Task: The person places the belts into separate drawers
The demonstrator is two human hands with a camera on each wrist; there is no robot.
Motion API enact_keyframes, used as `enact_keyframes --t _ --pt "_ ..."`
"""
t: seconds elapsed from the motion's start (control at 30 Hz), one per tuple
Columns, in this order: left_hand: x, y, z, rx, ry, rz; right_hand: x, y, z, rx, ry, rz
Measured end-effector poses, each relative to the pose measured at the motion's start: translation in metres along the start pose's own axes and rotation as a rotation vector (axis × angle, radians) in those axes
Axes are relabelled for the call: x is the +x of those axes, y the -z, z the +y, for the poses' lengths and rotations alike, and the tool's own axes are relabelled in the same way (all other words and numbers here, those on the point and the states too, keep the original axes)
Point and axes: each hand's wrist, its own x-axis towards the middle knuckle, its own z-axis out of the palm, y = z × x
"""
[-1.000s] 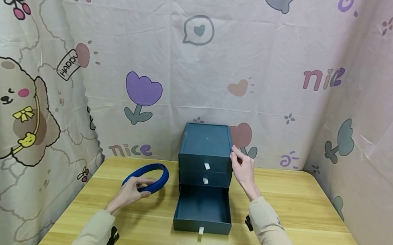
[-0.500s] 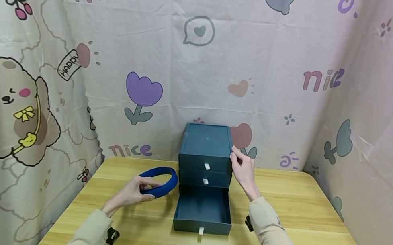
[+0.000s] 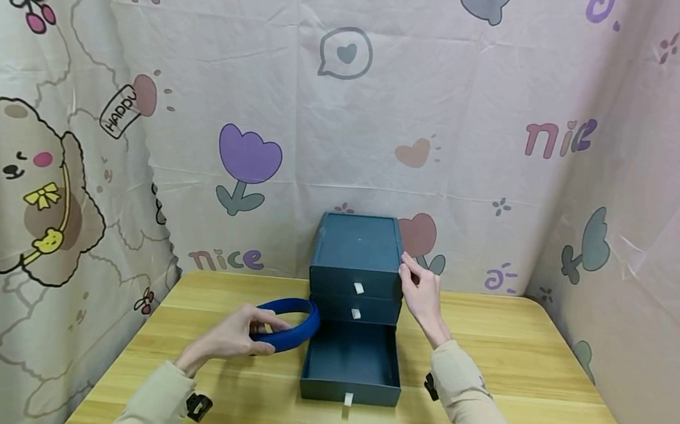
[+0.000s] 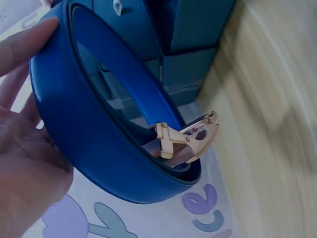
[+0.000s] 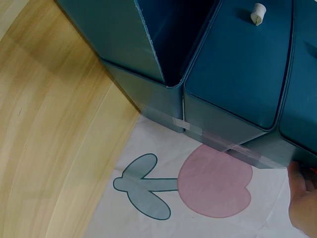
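Note:
My left hand [image 3: 233, 333] grips a coiled blue belt [image 3: 299, 337] above the table, just left of the drawer box. Seen from the left wrist, the belt's gold buckle [image 4: 171, 141] sits inside the coil, and thumb and fingers pinch the band. A dark teal drawer box [image 3: 358, 242] has its bottom drawer [image 3: 349, 393] pulled out, with nothing seen inside. The upper two drawers are pushed in. My right hand [image 3: 421, 293] rests its fingertips on the box's upper right side; the right wrist view shows this hand [image 5: 304, 206] only partly.
The box stands on a wooden table [image 3: 489, 341] near its back edge. Behind it hangs a printed cloth [image 3: 356, 123], which also covers both sides. Each drawer has a small white pull tab [image 3: 359, 288].
My left hand has carried the belt rightward and slightly nearer, so that it now overlaps the left edge of the open drawer in the head view. My right hand stays at the box.

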Motion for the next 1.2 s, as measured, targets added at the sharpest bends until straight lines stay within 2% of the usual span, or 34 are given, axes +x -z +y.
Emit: enact_keyframes --t 0.23,0.63,0.8,0.97,1.2 --pt "0.005 -0.006 0.018 -0.057 -0.016 -0.094 0.000 0.001 0.000 0.002 0.004 0.002" --pt "0.026 -0.025 0.039 0.013 -0.024 -0.170 0.000 0.001 -0.001 -0.007 -0.006 -0.009" --pt "0.037 -0.036 0.044 0.054 0.005 -0.180 0.000 0.001 -0.002 -0.002 -0.005 -0.010" --pt "0.048 -0.048 0.047 0.053 0.024 -0.204 -0.001 0.002 -0.002 -0.002 -0.008 -0.008" --pt "0.061 -0.061 0.051 0.054 0.018 -0.242 -0.001 0.001 -0.002 -0.001 -0.012 -0.009"
